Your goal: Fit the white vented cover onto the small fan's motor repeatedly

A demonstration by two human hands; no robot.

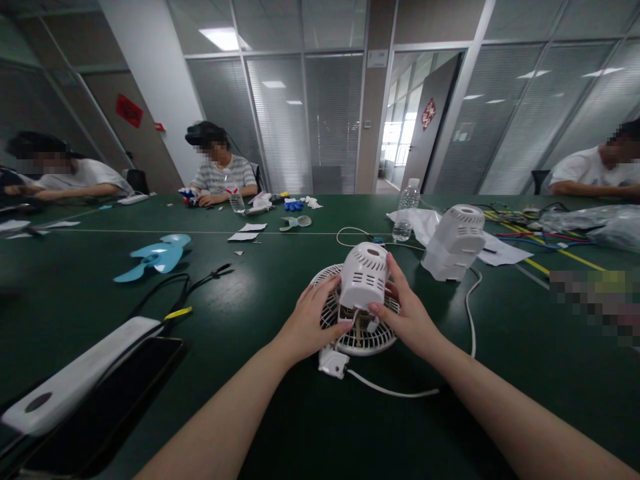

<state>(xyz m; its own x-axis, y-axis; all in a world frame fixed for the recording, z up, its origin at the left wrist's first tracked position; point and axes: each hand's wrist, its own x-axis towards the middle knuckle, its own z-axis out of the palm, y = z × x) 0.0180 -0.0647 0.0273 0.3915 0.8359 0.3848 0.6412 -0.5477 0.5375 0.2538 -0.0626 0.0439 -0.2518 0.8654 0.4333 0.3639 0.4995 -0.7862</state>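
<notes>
The fan motor housing (364,275), axis near upright, stands on the fan grille (367,343) lying flat on the desk (250,307), clasped on opposite sides by left hand (307,323) and right hand (413,317), equally near.

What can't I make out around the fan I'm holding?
- Head view: underside of the motor housing, covered by the left hand and right hand.
- Head view: middle of the grille, hidden under the housing.
- Head view: black device at lower left, cut off by the frame edge.
- Head view: things at far right, behind a blurred patch.
</notes>
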